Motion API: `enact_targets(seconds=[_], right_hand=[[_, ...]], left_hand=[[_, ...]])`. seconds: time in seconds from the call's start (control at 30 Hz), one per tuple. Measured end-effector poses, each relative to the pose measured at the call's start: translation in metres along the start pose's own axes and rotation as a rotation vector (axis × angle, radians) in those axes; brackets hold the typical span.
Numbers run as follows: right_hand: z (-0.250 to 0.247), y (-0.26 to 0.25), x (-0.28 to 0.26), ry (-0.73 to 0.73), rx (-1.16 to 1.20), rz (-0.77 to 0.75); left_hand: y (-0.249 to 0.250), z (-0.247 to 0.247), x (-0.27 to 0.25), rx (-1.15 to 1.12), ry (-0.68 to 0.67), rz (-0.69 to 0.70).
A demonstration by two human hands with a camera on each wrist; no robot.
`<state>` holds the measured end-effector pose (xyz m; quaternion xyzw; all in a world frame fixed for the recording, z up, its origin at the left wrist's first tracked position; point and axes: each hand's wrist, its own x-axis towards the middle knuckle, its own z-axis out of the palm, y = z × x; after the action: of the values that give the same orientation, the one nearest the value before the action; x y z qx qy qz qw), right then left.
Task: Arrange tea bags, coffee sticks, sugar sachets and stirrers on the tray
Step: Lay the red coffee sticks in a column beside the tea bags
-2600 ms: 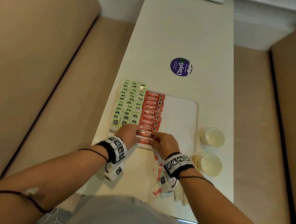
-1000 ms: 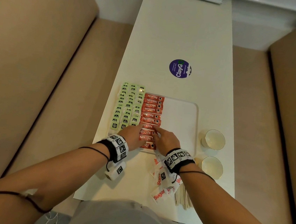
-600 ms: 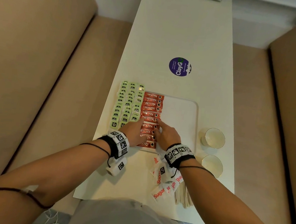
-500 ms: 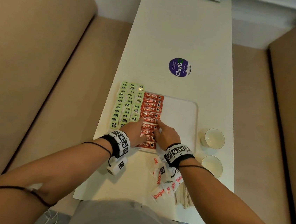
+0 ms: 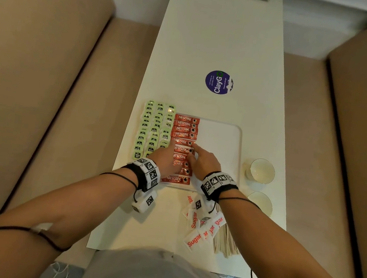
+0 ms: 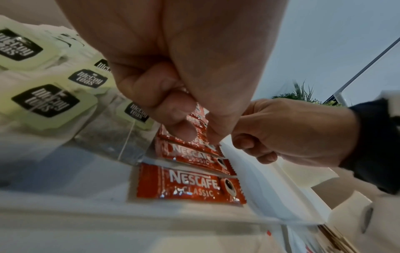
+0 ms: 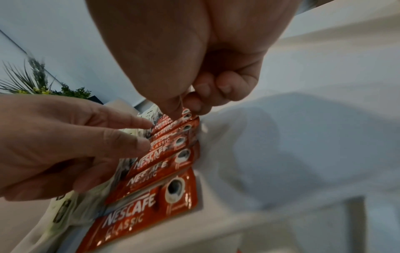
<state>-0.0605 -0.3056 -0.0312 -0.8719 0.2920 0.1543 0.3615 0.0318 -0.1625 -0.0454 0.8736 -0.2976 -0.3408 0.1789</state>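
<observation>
**Operator:** Nearest to me on the surface [image 5: 211,40], sugar sachets [image 5: 194,239] lie scattered beside a bundle of stirrers [image 5: 225,245], both off the tray [image 5: 220,142].

**Checker:** Hand pose?

**Operator:** Both forearms reach forward over the tray's near edge. My left hand [image 5: 164,159] has its index finger and thumb extended, tips pressed on a coffee stick [image 5: 182,149] midway up the red column; the other fingers are curled under. My right hand [image 5: 205,161] points its index finger at the same stick's right end, thumb alongside, remaining fingers curled. Whether the right thumb and finger actually pinch the stick's edge, I cannot tell.

**Checker:** Orientation of the sticks?

**Operator:** The coffee sticks [image 5: 185,130] form one column running away from me, each with its long axis left to right, printed cup end to the right. Left of them, tea bags [image 5: 154,129] sit in three columns, green tags up, reaching past the tray's far-left corner.

**Checker:** Change against the earlier frames?

**Operator:** Both hands have advanced up the column, from the nearest sticks to the middle ones. The near sticks, previously covered, now lie exposed.

**Checker:** Beyond the tray?

**Operator:** Two cups [image 5: 261,171] stand right of the tray; a round purple sticker [image 5: 219,82] lies farther along the surface.
</observation>
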Motion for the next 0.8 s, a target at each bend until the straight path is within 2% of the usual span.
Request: enact_targets(seconds=[0.23, 0.8], right_hand=[[-0.004, 0.002, 0.007, -0.02, -0.024, 0.015], [-0.017, -0.01, 0.031, -0.035, -0.099, 0.007]], left_hand=[[0.002, 0.0, 0.011, 0.028, -0.03, -0.03], [0.012, -0.01, 0.034, -0.133, -0.02, -0.121]])
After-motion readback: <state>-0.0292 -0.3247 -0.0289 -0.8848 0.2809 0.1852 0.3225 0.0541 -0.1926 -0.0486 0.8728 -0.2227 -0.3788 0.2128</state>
